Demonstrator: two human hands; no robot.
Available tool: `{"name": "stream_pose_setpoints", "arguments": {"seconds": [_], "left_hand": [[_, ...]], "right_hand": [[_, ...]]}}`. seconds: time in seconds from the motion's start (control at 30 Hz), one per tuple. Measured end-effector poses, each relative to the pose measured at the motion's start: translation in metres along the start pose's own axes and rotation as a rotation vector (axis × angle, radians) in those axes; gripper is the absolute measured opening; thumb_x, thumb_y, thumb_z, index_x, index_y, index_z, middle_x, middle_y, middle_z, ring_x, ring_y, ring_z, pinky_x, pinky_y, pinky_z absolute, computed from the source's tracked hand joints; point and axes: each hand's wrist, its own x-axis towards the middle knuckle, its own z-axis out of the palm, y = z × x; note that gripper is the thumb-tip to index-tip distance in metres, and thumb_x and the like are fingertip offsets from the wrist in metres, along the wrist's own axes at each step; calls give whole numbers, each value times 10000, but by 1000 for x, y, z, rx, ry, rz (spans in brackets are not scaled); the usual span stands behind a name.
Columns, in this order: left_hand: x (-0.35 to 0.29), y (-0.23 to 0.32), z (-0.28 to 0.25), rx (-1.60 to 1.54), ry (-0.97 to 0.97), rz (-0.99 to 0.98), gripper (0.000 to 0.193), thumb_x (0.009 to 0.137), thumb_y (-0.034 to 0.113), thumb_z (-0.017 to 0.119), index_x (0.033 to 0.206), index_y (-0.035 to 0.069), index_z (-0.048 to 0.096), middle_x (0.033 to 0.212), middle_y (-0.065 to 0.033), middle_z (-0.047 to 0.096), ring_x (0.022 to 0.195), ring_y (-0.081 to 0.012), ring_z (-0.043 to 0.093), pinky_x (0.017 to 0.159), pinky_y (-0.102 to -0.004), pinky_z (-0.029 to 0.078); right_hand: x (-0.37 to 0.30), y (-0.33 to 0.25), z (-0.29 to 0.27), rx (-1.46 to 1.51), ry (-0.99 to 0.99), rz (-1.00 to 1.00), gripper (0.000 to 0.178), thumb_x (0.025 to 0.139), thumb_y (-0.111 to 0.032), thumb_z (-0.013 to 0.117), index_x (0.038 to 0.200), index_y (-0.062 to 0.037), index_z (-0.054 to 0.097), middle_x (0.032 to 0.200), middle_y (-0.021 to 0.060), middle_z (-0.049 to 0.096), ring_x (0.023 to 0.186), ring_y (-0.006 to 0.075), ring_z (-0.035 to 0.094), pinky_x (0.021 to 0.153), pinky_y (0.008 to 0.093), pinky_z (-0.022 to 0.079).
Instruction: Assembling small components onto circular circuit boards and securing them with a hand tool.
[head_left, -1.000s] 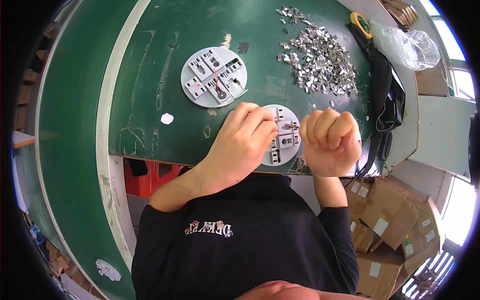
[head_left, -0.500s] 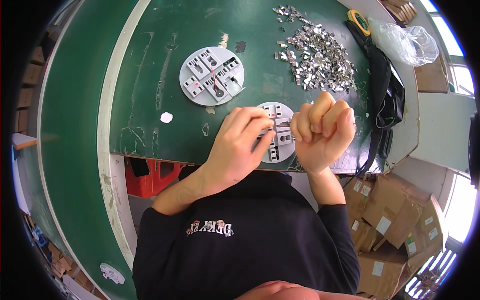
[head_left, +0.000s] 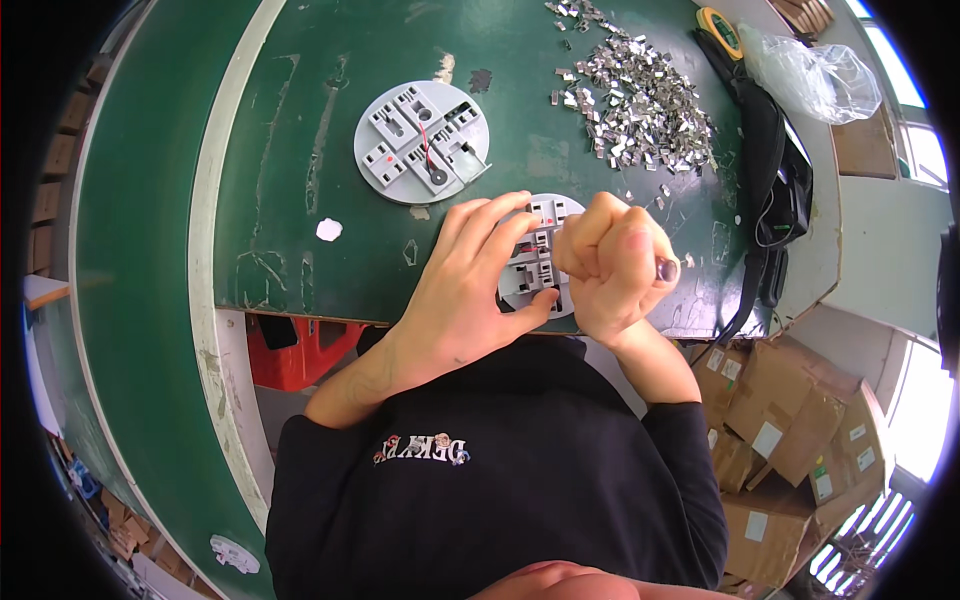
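A grey round plastic base [head_left: 545, 210] with raised blocks and slots lies near the table's front edge, partly hidden under both hands. My left hand [head_left: 465, 275] spans its left side, fingers at the far part and thumb at the near part, gripping it. Over its right side my right hand [head_left: 615, 265] is closed in a fist around a tool [head_left: 667, 269]; only a dark rounded end shows, so its kind is hidden. Farther left lies a second grey round base [head_left: 375, 125] of similar layout, with a red wire and a small black round part on it.
A heap of small shiny metal clips [head_left: 645, 105] spreads at the back right. Beyond it are a black bag [head_left: 765, 170], a yellow tape roll [head_left: 718, 32] and a clear plastic bag [head_left: 815, 75]. A white scrap [head_left: 329, 230] lies left. Cardboard boxes [head_left: 770, 420] stand lower right.
My left hand has spread from a near pinch to span the base. My right fist has moved slightly left and turned, bringing the tool's dark end into view.
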Motion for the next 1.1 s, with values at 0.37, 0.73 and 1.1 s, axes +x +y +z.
{"name": "stream_pose_setpoints", "arguments": {"seconds": [0.37, 0.73, 1.1], "left_hand": [[7, 0, -5, 69, -156, 0, 955, 671, 266, 859, 1435, -52, 380, 1439, -217, 432, 1287, -357, 416, 1085, -446, 379], [2, -3, -14, 136, -195, 80, 1041, 635, 296, 875, 1431, -111, 343, 1407, -248, 427, 1269, -376, 410, 1084, -441, 371], [2, -10, -198, 871, 786, -608, 874, 700, 375, 871, 1359, -52, 486, 1221, -245, 575, 1084, -383, 537, 947, -462, 469]], "right_hand": [[15, -1, -21, 342, -302, 187, 367, 914, -147, 434, 563, -137, 327, 489, -11, 318, 460, 116, 196, 435, 282, 227], [17, 1, -20, 422, -342, -3, 367, 928, -169, 458, 579, -149, 346, 480, -13, 321, 442, 113, 199, 410, 291, 207], [30, -19, -66, 447, -157, 25, 377, 987, -167, 432, 623, -167, 336, 492, -33, 285, 414, 69, 214, 380, 223, 217]]}}
